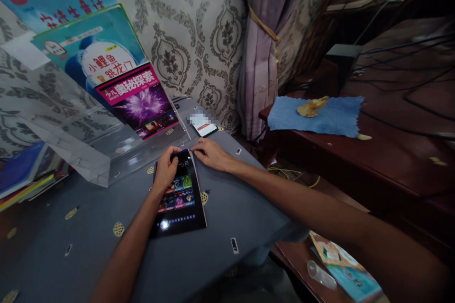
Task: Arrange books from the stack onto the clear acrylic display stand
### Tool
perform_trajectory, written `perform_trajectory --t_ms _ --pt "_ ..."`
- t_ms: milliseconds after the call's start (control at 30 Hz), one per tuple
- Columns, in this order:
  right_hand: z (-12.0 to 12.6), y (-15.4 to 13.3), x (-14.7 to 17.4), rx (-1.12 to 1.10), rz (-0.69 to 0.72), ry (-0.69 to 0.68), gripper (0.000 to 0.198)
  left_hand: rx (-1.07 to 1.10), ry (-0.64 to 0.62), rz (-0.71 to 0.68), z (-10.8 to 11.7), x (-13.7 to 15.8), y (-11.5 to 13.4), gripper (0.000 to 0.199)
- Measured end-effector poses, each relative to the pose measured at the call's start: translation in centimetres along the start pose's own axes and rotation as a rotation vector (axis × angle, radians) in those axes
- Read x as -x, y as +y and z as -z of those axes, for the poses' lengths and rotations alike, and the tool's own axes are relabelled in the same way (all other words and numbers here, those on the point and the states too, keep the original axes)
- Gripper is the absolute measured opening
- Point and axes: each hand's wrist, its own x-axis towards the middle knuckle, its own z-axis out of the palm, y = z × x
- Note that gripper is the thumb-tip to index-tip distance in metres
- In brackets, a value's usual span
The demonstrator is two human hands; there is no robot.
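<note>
A thin book (183, 218) with a glossy black cover lies flat on the grey tablecloth, rows of small coloured pictures across it. My left hand (166, 168) is closed at its top left part, the thumb on the cover and the other fingers bent over the far edge. At the top right corner, my right hand (211, 155) has its fingers curled in against the book's edge; the fingertips are partly hidden. Just beyond my right hand rests a phone (203, 124) with a lit screen.
A clear acrylic stand (94, 165) at the left holds a pink and black book (142, 102) and larger blue books (83, 47). More books (26, 170) are stacked at far left. On the right, a dark red surface (391, 161) bears a blue cloth (284, 113) and cables. A plastic cup (322, 274) lies low down.
</note>
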Motion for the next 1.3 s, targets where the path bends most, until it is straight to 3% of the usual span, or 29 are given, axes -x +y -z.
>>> perform_trajectory --t_ms 700,800,900,1100,1300 --pt "-0.1 0.2 -0.2 -0.031 0.003 0.0 0.02 -0.039 -0.006 -0.014 -0.2 0.1 -0.3 0.023" --pt "-0.2 0.4 -0.3 -0.047 0.028 -0.001 0.017 -0.212 0.039 -0.079 -0.4 0.5 0.7 0.015" --pt "-0.3 0.5 -0.4 -0.038 0.037 -0.006 0.017 -0.503 0.082 -0.105 -0.7 1.1 2.3 0.019" --pt "-0.2 0.5 -0.4 -0.041 0.026 -0.023 0.017 -0.837 -0.116 0.071 -1.5 1.7 6.3 0.042" --pt "-0.3 0.5 -0.4 -0.029 0.025 -0.023 0.019 -0.98 -0.271 0.113 -1.8 1.3 9.1 0.032"
